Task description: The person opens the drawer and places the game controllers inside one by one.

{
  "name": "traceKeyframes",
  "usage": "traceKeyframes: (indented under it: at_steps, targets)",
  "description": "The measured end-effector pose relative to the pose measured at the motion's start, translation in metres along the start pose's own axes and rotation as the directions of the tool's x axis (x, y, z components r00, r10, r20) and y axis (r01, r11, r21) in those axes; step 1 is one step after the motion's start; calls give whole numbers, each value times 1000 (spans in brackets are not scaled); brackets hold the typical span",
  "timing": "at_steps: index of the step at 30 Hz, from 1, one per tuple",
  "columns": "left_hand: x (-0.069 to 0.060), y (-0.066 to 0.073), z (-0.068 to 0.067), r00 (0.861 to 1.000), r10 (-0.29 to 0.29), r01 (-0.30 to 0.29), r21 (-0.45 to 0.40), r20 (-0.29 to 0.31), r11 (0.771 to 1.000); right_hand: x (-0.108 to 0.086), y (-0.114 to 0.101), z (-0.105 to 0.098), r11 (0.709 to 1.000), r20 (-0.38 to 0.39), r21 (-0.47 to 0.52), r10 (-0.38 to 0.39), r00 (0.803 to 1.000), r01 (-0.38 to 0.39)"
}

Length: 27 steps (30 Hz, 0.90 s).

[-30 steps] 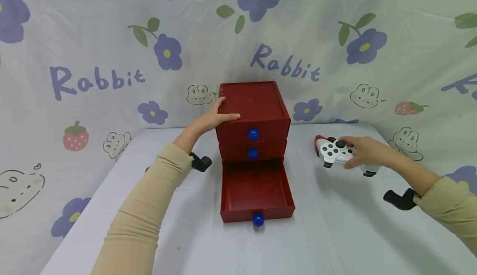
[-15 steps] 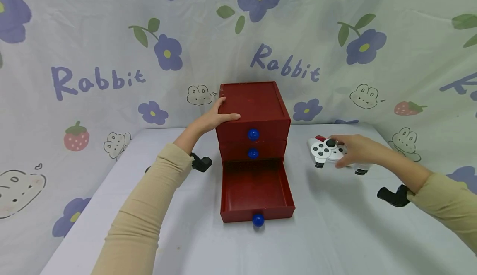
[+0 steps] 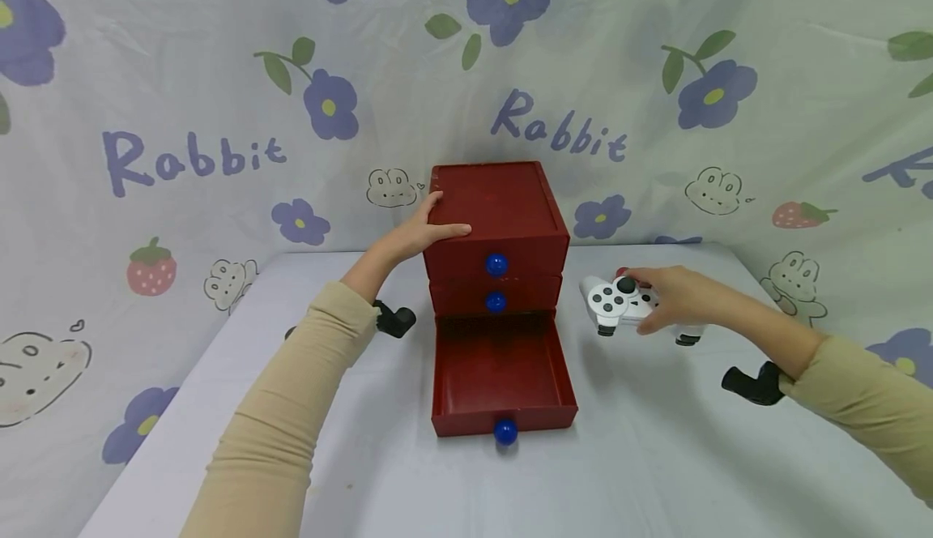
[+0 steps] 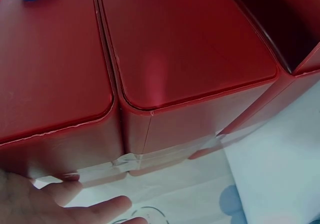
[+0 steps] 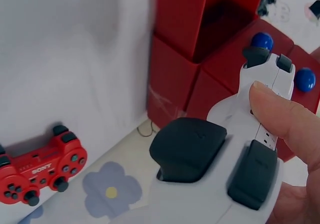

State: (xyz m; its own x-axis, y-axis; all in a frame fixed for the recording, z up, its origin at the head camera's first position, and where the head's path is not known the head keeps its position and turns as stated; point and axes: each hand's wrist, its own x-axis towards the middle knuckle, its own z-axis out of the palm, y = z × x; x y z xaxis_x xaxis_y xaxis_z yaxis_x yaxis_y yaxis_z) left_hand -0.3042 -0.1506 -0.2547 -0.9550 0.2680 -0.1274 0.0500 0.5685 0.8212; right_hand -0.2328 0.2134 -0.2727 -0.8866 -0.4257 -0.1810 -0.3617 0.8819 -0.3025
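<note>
A small red drawer cabinet (image 3: 496, 198) with blue knobs stands at the middle of the table. Its bottom drawer (image 3: 503, 372) is pulled out and bare inside; the two drawers above are closed. My left hand (image 3: 411, 236) rests on the cabinet's upper left edge, thumb across the top. Straight fingers (image 4: 100, 210) lie along its side in the left wrist view. To the right of the cabinet, my right hand (image 3: 674, 299) holds a white game controller (image 3: 611, 299) above the table, with the thumb (image 5: 277, 111) against it in the right wrist view.
A red game controller (image 5: 42, 171) lies on the table behind the white one, mostly hidden by it in the head view. The white table (image 3: 619, 465) ends at the back against a cloth (image 3: 408, 76) printed with flowers and rabbits.
My right hand has carried the white controller leftward, closer to the cabinet. The red controller behind it has become more covered in the head view. My left hand keeps its place.
</note>
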Motion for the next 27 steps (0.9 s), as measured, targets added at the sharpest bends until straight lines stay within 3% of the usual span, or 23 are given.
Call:
traceKeyframes:
  at_steps: [10, 18, 27]
  targets:
    - [3, -3, 1, 1000, 5, -5, 6, 1, 1000, 3, -16, 3, 1000, 10, 16, -25, 1000, 24]
    - [3, -4, 1, 1000, 0, 0, 10, -5, 1000, 5, -27, 7, 1000, 33, 7, 0, 999, 0]
    - [3, -4, 1, 1000, 12, -12, 6, -9, 1000, 6, -38, 12, 997, 22, 10, -81, 996, 81]
